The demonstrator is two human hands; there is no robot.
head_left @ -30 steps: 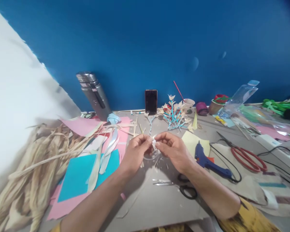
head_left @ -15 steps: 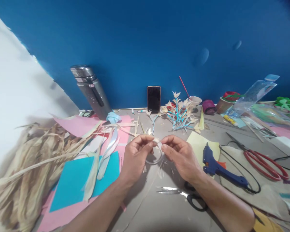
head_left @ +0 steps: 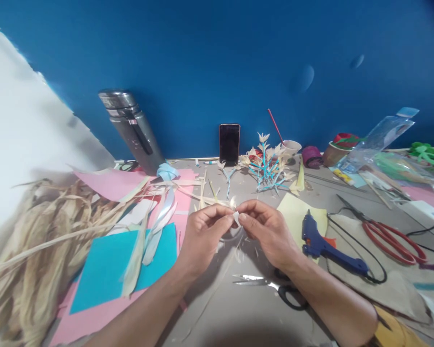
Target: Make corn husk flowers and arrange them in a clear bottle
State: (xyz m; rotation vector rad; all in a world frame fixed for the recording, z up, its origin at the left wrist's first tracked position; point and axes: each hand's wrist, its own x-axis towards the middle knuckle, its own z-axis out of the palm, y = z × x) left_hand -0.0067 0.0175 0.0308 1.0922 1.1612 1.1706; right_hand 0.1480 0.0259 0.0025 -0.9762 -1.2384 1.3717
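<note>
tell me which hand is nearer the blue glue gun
Right. The right hand is just left of the blue glue gun, with its wrist close by; the left hand is farther off, on the other side of the right hand.

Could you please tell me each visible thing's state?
Left hand: pinching small white piece
Right hand: pinching it too
Black rectangular phone: upright, screen dark
Grey metal flask: lid on
Clear plastic bottle: capped
Black-handled metal scissors: blades slightly parted
Red-handled metal scissors: blades shut
Blue plastic glue gun: lying flat
White round cup: open, red stick inside
</note>
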